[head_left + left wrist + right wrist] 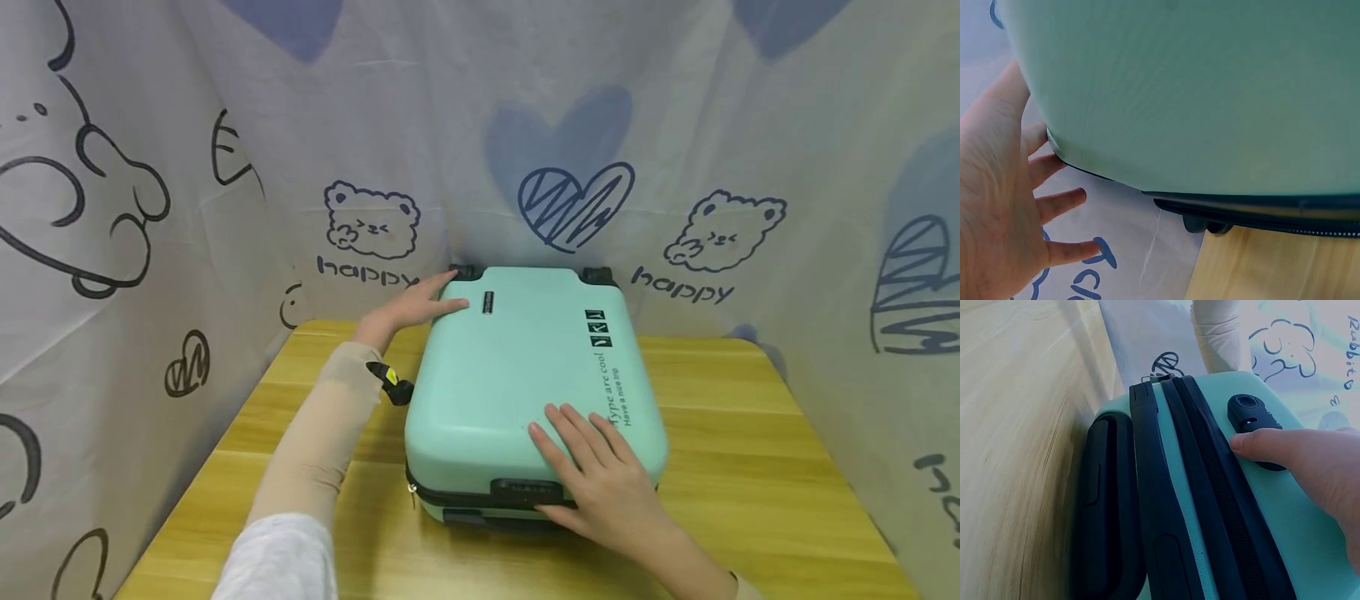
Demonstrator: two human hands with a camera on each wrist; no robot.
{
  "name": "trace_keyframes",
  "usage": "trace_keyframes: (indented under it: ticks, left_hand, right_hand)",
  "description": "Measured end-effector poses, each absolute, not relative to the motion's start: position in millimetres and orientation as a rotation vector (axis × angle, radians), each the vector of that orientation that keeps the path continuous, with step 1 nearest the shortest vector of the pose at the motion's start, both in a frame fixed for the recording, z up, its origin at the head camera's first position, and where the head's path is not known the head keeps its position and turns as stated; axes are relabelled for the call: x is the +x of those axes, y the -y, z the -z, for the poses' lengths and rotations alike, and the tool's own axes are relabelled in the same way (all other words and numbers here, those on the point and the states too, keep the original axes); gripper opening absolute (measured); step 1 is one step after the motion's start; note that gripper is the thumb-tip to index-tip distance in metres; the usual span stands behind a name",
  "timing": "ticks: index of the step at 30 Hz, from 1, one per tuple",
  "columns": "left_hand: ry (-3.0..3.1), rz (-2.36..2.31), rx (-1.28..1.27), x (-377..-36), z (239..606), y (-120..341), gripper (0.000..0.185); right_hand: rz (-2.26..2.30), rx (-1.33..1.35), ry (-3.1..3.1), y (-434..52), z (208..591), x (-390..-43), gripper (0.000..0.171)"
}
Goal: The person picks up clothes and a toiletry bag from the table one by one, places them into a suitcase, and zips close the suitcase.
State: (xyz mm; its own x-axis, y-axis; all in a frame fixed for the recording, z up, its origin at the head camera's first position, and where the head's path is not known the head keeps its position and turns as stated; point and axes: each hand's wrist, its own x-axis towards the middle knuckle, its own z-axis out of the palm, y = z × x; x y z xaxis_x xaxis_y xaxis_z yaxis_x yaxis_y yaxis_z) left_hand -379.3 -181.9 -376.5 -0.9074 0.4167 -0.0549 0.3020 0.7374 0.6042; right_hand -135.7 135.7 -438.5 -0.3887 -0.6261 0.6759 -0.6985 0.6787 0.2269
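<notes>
A mint-green hard-shell suitcase [517, 367] lies flat, its black wheels [597, 276] at the far end. My left hand [408, 310] rests at its far left corner with the fingers spread; in the left wrist view several straight fingers [1060, 205] reach past the shell's edge. On the near right of the lid lies my right hand [603, 483], fingers extended across the top. Its thumb [1266, 444] comes down over the front side and touches the black combination lock [1250, 412]. Black zipper tape [1216, 481] and a black handle [1107, 506] run along that side.
Beneath the suitcase is a wooden table [735, 433]. White cloth [465, 108] printed with hearts and bears hangs behind and on both sides, close to the wheel end. A zipper pull [412, 492] dangles at the front left corner.
</notes>
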Motion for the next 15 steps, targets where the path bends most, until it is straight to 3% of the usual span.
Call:
trace_keyframes:
  ticks: [8, 15]
  left_hand:
    - [-2.687, -0.979, 0.552, -376.3, 372.3, 182.6, 0.09]
    - [-2.721, -0.991, 0.6, -370.6, 380.2, 185.0, 0.091]
  right_hand:
    - [-0.114, 1.022, 2.11, -137.8, 435.7, -136.0, 0.111]
    - [-0.138, 1.053, 2.088, -145.3, 437.0, -136.2, 0.099]
